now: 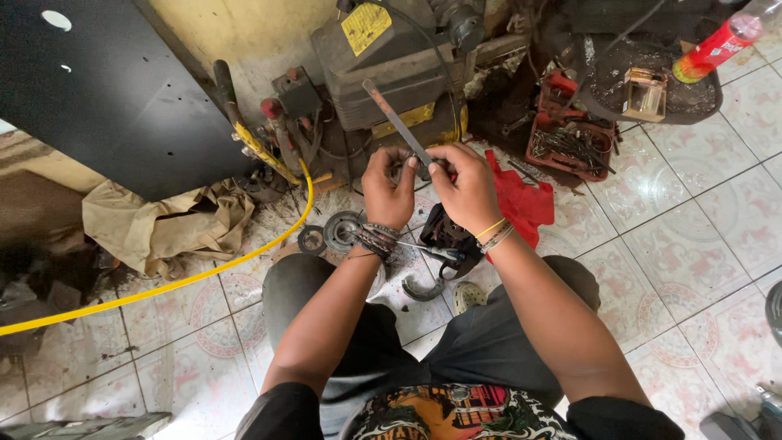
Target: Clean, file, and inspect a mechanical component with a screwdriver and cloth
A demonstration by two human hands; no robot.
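A small part, too hidden to name, is pinched in the left hand (388,189). Just right, a flat metal file (397,122) is gripped by the right hand (466,189), slanting up-left; filing seems underway, and steady strokes are called for.

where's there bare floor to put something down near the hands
Bare tile lies right of the right hand, bordered by the red cloth and red parts tray. More lies lower left, below the yellow hose beside the left knee. Between the knees, round metal parts crowd the floor under the left hand, which shares a metal file.
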